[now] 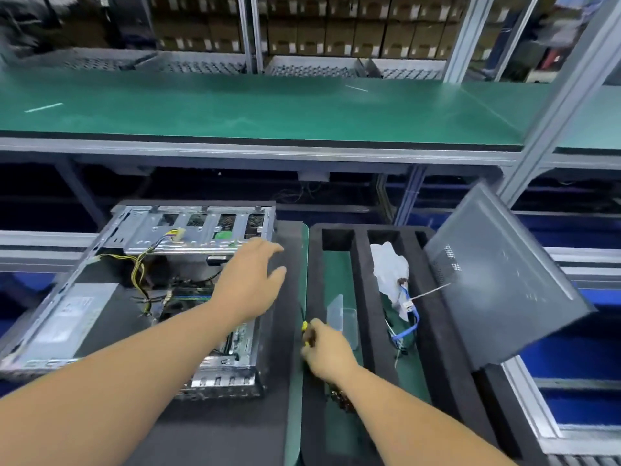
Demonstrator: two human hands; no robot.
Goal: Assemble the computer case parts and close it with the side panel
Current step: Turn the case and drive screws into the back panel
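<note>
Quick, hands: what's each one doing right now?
Left hand: open, fingers spread over the computer case, holding nothing.
Right hand: gripping the screwdriver.

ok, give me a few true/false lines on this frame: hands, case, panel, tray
1. The case lies open, with no side panel on it. True.
2. The panel lies flat on the case. False: it leans tilted at the right end of the foam tray.
3. The right hand has its grip on a screwdriver. True.
4. The left hand holds a cable. False: its fingers are spread open over the case's right edge, holding nothing.
5. A blue cable lies in a tray slot. True.
</note>
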